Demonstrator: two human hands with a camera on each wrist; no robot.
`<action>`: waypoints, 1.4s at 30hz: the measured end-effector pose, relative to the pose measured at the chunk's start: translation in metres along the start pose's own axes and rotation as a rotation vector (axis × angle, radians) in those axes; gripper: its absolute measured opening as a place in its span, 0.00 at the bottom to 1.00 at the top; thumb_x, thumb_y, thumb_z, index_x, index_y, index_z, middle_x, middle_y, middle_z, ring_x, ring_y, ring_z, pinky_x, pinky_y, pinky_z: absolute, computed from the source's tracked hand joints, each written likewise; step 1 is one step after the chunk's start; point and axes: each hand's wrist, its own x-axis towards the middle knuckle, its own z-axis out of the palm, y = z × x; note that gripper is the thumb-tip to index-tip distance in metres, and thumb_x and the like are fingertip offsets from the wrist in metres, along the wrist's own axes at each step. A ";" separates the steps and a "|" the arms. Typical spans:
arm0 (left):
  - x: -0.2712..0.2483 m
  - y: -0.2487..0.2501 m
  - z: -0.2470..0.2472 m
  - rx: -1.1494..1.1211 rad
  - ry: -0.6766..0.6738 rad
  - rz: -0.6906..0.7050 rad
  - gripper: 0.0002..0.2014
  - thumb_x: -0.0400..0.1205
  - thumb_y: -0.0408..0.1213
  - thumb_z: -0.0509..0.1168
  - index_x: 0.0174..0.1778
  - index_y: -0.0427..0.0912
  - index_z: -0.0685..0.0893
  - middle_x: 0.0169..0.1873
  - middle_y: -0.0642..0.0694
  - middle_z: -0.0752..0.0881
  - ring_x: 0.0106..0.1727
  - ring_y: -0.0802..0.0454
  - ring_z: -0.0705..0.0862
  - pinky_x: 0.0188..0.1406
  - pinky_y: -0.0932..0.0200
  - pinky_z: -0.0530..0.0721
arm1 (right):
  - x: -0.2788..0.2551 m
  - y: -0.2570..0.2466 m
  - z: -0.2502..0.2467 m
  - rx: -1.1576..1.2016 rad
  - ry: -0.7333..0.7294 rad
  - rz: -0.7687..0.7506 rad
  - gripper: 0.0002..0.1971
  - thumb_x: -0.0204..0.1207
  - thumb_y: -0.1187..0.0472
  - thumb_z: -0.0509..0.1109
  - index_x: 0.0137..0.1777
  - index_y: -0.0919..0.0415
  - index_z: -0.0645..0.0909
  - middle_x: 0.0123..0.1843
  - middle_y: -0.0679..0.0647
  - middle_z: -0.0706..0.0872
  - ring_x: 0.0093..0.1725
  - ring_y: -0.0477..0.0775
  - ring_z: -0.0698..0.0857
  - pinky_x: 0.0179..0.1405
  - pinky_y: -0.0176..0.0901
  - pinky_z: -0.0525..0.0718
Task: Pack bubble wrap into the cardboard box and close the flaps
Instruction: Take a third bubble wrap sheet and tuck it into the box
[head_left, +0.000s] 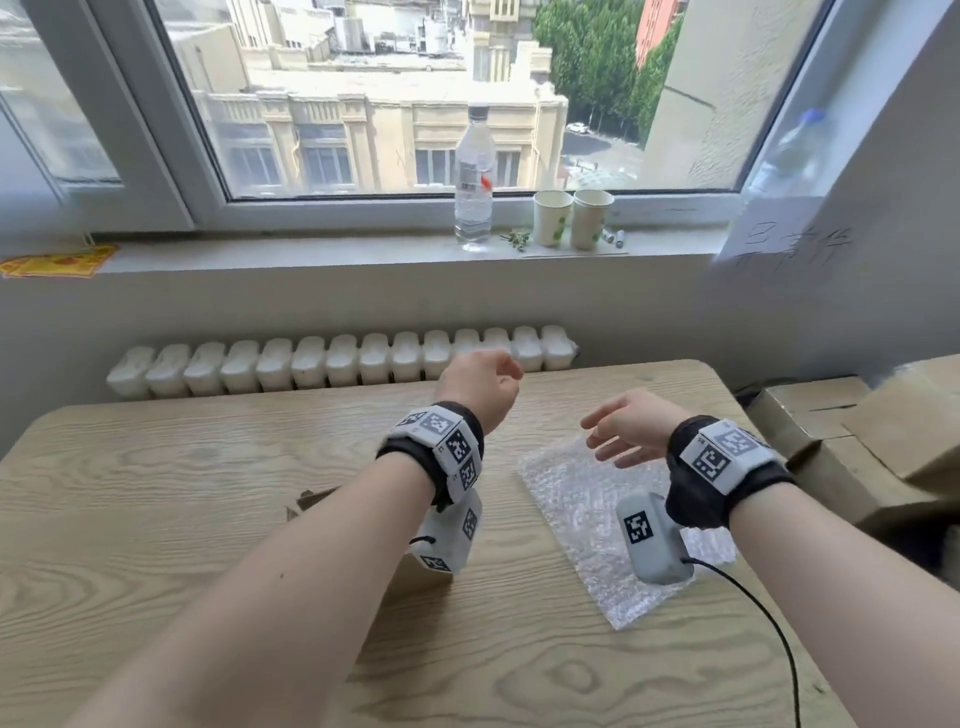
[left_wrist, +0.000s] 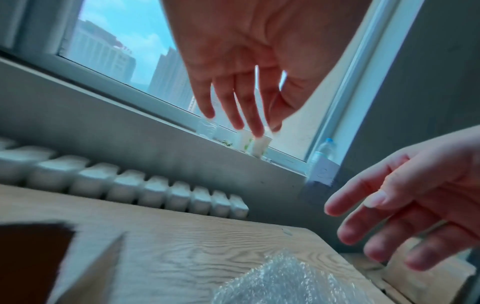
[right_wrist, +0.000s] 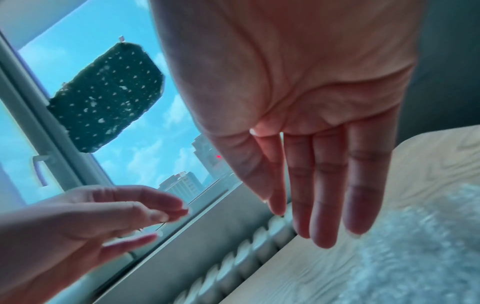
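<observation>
Your right hand (right_wrist: 298, 102) hangs palm toward the camera with its fingers (right_wrist: 324, 195) straight, close together and pointing down, holding nothing, above the edge of the wood-grain desk (right_wrist: 428, 156) and the blurred sheet of bubble wrap (right_wrist: 420, 257) that lies on it at lower right. Your left hand (right_wrist: 78, 222) reaches in from the lower left with loosely curled fingers, thumb near the fingertips, apart from the right hand, also holding nothing. Behind both hands you see a white ribbed radiator (right_wrist: 241, 253), the window frame (right_wrist: 52, 148), and a dark speckled pad (right_wrist: 106, 96) against the glass.
</observation>
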 end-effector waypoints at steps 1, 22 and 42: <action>0.004 0.008 0.008 0.027 0.050 0.049 0.12 0.79 0.32 0.61 0.52 0.44 0.89 0.55 0.48 0.88 0.60 0.50 0.83 0.66 0.56 0.78 | 0.002 0.011 -0.009 0.012 0.032 0.024 0.13 0.80 0.70 0.58 0.59 0.63 0.81 0.52 0.59 0.85 0.46 0.55 0.85 0.42 0.41 0.84; 0.066 -0.015 0.172 0.306 -0.433 -0.331 0.26 0.82 0.40 0.62 0.77 0.42 0.68 0.74 0.39 0.70 0.74 0.41 0.71 0.72 0.50 0.72 | 0.106 0.171 -0.027 0.099 0.107 0.364 0.22 0.72 0.69 0.67 0.67 0.59 0.77 0.60 0.64 0.85 0.39 0.57 0.84 0.43 0.49 0.87; 0.073 -0.009 0.133 0.115 -0.361 -0.284 0.15 0.83 0.45 0.63 0.56 0.38 0.88 0.55 0.42 0.89 0.58 0.44 0.85 0.56 0.57 0.80 | 0.136 0.148 -0.017 -0.112 0.018 0.361 0.26 0.71 0.65 0.72 0.70 0.68 0.74 0.47 0.62 0.84 0.37 0.58 0.84 0.48 0.50 0.87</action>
